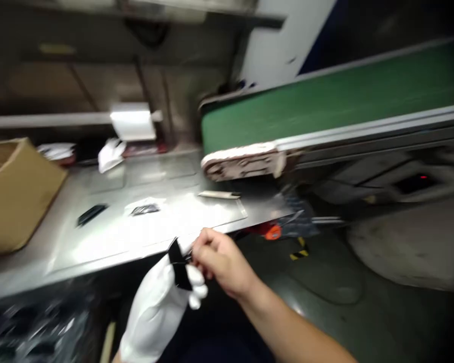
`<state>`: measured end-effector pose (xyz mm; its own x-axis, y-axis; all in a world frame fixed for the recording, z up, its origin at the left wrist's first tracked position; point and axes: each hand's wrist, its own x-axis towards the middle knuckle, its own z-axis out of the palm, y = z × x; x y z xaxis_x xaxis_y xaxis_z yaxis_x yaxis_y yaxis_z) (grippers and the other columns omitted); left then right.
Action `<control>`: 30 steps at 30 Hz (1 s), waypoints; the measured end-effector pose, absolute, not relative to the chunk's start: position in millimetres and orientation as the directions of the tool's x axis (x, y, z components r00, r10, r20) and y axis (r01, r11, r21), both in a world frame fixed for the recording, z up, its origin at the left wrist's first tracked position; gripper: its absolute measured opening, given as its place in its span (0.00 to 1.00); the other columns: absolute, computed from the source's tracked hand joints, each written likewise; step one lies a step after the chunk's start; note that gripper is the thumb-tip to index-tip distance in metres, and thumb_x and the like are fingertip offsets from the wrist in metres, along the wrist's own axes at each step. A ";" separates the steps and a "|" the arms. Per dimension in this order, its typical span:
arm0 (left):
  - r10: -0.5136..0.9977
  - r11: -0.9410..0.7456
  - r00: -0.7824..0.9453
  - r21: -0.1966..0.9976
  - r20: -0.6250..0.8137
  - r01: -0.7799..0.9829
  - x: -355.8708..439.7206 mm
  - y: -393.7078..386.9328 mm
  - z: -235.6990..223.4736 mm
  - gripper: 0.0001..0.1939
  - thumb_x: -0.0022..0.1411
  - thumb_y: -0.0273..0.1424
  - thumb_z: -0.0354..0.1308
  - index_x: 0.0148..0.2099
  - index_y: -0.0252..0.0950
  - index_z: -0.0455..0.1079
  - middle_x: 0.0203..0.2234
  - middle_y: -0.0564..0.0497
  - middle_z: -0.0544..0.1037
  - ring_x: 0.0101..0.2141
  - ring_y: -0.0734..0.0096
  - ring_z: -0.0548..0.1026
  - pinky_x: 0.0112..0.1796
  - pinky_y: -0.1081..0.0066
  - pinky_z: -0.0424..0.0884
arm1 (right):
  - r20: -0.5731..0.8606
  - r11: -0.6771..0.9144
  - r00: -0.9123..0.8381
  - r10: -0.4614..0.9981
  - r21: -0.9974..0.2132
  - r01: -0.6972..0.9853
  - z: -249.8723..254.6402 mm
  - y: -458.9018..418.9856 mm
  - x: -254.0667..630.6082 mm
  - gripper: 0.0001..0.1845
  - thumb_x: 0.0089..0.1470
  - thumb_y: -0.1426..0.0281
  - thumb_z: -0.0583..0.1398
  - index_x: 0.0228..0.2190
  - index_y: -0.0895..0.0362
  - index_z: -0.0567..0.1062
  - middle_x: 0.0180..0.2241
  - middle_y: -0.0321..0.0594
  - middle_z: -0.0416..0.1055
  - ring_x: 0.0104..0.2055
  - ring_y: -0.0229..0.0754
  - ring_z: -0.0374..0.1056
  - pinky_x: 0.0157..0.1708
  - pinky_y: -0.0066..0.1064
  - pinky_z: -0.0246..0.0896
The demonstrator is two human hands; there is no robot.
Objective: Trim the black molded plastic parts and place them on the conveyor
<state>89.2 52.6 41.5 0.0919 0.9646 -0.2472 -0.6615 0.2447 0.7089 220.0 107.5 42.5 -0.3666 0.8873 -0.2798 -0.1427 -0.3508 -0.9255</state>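
Note:
My left hand (pixel 161 302), in a white glove, is closed around a flat black rectangular piece (pixel 180 269) with glossy faces. Its fingers wrap the piece from behind and below. Bare, my right hand (pixel 217 257) pinches at the piece's right side, thumb against curled fingers. Something small and dark shows at those fingertips, too blurred to name. Both hands are just off the front edge of the metal table (pixel 109 242). On the table lie another black piece (pixel 92 215) and a small clear bag (pixel 145 206) with dark bits in it.
A cardboard box (pixel 26 196) stands at the table's left end. A pen-like stick (pixel 219 194) lies near the green conveyor belt (pixel 325 106), whose end overhangs the table at right. Crumpled white material (pixel 111 155) sits at the back. A black plastic tray (pixel 38 327) is lower left.

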 end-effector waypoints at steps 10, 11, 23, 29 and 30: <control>0.959 0.222 0.042 0.651 -0.280 -0.726 -6.6 5.0 4.0 0.19 0.72 0.43 0.58 0.59 0.44 0.76 0.29 0.50 0.81 0.26 0.70 0.79 0.25 0.75 0.73 | -0.388 -0.542 -0.620 0.682 -0.837 -0.072 5.8 87.0 141.0 0.13 0.63 0.60 0.64 0.35 0.57 0.75 0.27 0.32 0.73 0.24 0.29 0.66 0.20 0.17 0.58; 0.960 0.218 0.040 0.647 -0.278 -0.731 -9.7 3.6 1.5 0.18 0.72 0.43 0.57 0.59 0.43 0.76 0.29 0.50 0.81 0.26 0.70 0.79 0.25 0.75 0.73 | -0.398 -0.548 -0.620 0.676 -0.834 -0.063 3.3 86.5 138.2 0.13 0.63 0.59 0.64 0.35 0.57 0.76 0.27 0.32 0.73 0.24 0.29 0.66 0.20 0.17 0.58; 0.958 0.247 0.109 0.576 -0.263 -0.780 -15.6 2.9 -11.3 0.20 0.75 0.41 0.53 0.62 0.40 0.73 0.31 0.49 0.81 0.28 0.71 0.78 0.29 0.74 0.75 | -0.451 -0.570 -0.615 0.647 -0.822 0.003 -0.8 92.7 140.2 0.13 0.63 0.60 0.64 0.33 0.57 0.77 0.26 0.34 0.74 0.23 0.30 0.66 0.20 0.18 0.57; 0.963 0.249 0.117 0.632 -0.244 -0.734 -16.2 4.0 -12.3 0.20 0.75 0.41 0.52 0.64 0.42 0.72 0.31 0.49 0.81 0.29 0.69 0.79 0.29 0.73 0.75 | -0.428 -0.569 -0.644 0.634 -0.822 -0.013 -0.2 93.2 145.0 0.16 0.63 0.57 0.64 0.33 0.57 0.78 0.26 0.35 0.75 0.22 0.31 0.67 0.19 0.19 0.56; 0.960 0.260 0.124 0.636 -0.250 -0.727 -16.7 4.5 -13.2 0.21 0.75 0.42 0.52 0.64 0.42 0.71 0.31 0.49 0.81 0.29 0.68 0.80 0.29 0.73 0.75 | -0.417 -0.550 -0.643 0.642 -0.835 -0.009 0.7 93.6 146.8 0.15 0.64 0.57 0.64 0.35 0.57 0.78 0.26 0.35 0.76 0.22 0.31 0.67 0.19 0.20 0.56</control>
<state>-16.7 4.5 -13.2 0.1240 0.9602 -0.2503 -0.7266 0.2596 0.6361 146.8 93.6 0.7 -0.6435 0.6422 -0.4166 -0.0087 -0.5503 -0.8349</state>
